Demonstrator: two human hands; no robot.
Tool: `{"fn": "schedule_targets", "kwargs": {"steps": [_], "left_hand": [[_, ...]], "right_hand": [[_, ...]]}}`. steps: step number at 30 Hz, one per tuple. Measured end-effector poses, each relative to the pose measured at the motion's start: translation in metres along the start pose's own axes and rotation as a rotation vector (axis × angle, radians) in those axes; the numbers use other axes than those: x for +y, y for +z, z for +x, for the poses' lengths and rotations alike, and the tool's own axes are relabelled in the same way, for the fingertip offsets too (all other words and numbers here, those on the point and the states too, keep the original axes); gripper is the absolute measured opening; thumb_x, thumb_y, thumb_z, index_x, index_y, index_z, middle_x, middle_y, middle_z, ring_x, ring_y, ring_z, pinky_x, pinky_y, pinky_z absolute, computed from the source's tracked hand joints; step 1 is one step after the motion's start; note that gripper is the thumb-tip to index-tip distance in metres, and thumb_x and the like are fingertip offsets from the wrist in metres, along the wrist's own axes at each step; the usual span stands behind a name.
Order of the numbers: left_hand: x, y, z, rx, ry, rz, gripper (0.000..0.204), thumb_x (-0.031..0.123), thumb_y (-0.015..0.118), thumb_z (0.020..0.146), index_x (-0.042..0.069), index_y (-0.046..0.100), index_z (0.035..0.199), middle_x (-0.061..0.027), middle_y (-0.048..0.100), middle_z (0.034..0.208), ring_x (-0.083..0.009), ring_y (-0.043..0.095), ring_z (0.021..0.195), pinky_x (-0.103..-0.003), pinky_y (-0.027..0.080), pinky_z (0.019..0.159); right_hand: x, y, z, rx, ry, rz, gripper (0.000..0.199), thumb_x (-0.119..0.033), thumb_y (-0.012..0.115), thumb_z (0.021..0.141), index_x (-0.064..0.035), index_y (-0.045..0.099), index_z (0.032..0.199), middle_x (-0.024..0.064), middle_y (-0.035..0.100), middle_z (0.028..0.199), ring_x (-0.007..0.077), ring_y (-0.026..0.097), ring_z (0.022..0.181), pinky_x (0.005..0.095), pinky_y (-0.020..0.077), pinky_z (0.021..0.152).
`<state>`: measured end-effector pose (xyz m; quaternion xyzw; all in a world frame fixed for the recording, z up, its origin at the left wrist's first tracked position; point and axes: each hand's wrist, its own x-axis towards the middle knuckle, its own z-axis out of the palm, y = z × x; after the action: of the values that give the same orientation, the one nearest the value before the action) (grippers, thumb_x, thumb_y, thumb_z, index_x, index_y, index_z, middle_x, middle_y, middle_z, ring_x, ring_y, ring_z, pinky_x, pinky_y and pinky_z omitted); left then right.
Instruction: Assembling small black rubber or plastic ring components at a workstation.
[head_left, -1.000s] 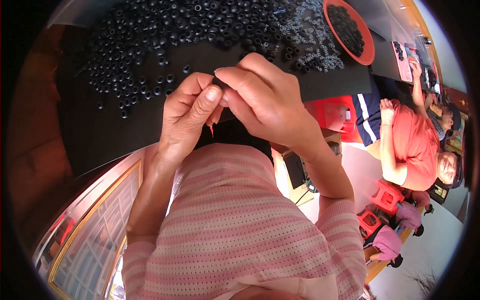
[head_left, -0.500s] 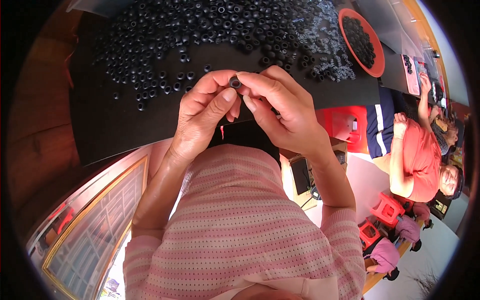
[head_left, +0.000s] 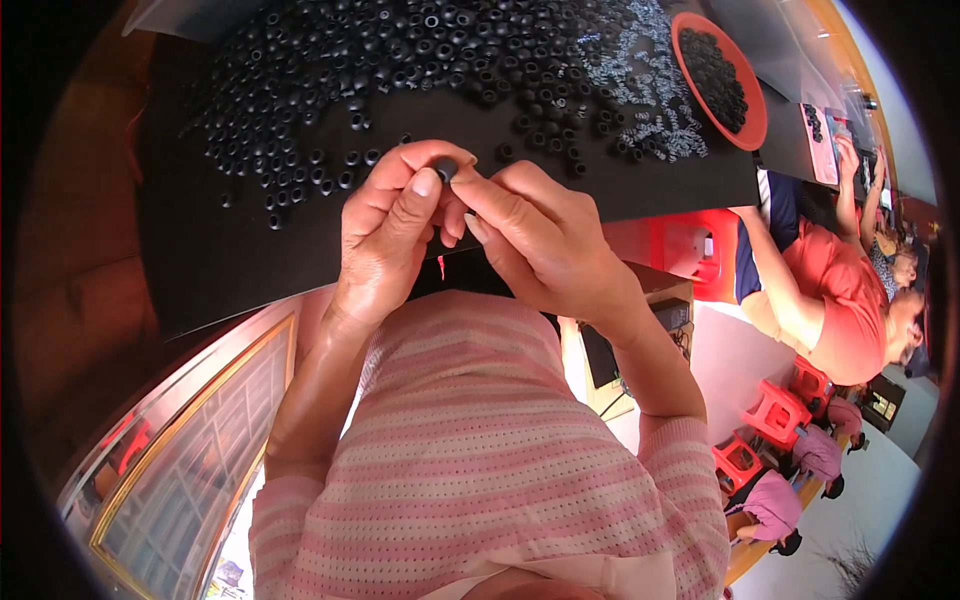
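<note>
Close over the near part of the black table, a small black hollow bead-like piece (head_left: 446, 169) is pinched between the thumb and forefinger of my left hand (head_left: 385, 225). The forefinger of my right hand (head_left: 545, 235) reaches the same piece from the right, its tip against or just beside it. My right thumb sits lower, and the other right fingers are curled; whatever they hold, if anything, is hidden. Beyond both hands lies a wide spread of similar black hollow pieces (head_left: 400, 60). Small clear, coiled spring-like pieces (head_left: 650, 90) lie in a heap at the far right.
An orange-red bowl (head_left: 763, 110) with small dark pieces stands at the table's right. Red stools (head_left: 715, 250) are beside and below the table (head_left: 240, 265). A person in an orange-red shirt (head_left: 840, 310) sits at the right, with other people farther off. Glazed framed panels (head_left: 200, 450) stand lower left.
Both hands have shifted slightly left with the black piece, which is now turned so its hole shows less. The person at the right has leaned and lowered an arm.
</note>
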<state>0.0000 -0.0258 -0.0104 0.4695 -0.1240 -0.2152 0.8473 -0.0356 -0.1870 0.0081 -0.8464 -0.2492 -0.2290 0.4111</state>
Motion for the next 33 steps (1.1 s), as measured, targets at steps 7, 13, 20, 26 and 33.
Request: {"fn": "schedule_targets", "kwargs": {"steps": [7,13,20,26,33], "left_hand": [[0.002,0.004,0.002,-0.044,-0.036,0.081,0.029,0.024,0.047,0.099,0.000,0.057,0.112,-0.0010,0.057,0.079,-0.0063,0.050,0.066,-0.020,0.043,0.060],[0.000,0.002,-0.002,-0.062,-0.011,0.123,0.024,0.020,0.050,0.098,-0.001,0.057,0.106,-0.0043,0.061,0.087,-0.0062,0.051,0.065,-0.020,0.043,0.058],[0.001,0.002,-0.001,-0.095,0.022,0.076,0.021,0.021,0.050,0.098,0.001,0.057,0.100,-0.0047,0.061,0.089,-0.0064,0.051,0.065,-0.021,0.044,0.056],[-0.001,0.001,0.001,-0.112,0.015,0.094,0.021,0.020,0.049,0.098,0.001,0.057,0.100,-0.0045,0.061,0.090,-0.0063,0.051,0.065,-0.020,0.044,0.056],[0.001,0.003,0.000,-0.101,-0.005,0.084,0.021,0.020,0.050,0.097,0.000,0.057,0.101,-0.0045,0.061,0.088,-0.0066,0.051,0.065,-0.021,0.043,0.056]], "right_hand": [[0.002,-0.004,-0.001,0.008,0.057,0.082,0.038,0.009,0.064,0.069,-0.0044,0.060,0.104,0.0059,0.055,0.079,0.0210,0.060,0.064,0.0302,0.0478,0.051],[0.023,-0.055,0.017,0.106,0.067,-0.165,0.016,0.004,0.062,0.082,-0.0019,0.064,0.097,0.0057,0.058,0.078,0.0152,0.053,0.065,0.0241,0.0426,0.059],[0.117,-0.142,0.029,-0.056,0.199,-0.625,0.010,-0.012,0.059,0.085,-0.0072,0.061,0.093,0.0108,0.059,0.087,0.0314,0.059,0.080,0.0382,0.0465,0.068],[0.143,-0.147,0.042,-0.346,0.252,-0.845,0.013,-0.012,0.059,0.086,-0.0060,0.060,0.097,0.0070,0.056,0.093,0.0281,0.058,0.083,0.0370,0.0462,0.071],[0.158,-0.146,0.049,-0.433,0.251,-0.903,0.014,-0.012,0.057,0.086,-0.0068,0.059,0.099,0.0078,0.056,0.095,0.0295,0.057,0.087,0.0392,0.0457,0.072]]}}
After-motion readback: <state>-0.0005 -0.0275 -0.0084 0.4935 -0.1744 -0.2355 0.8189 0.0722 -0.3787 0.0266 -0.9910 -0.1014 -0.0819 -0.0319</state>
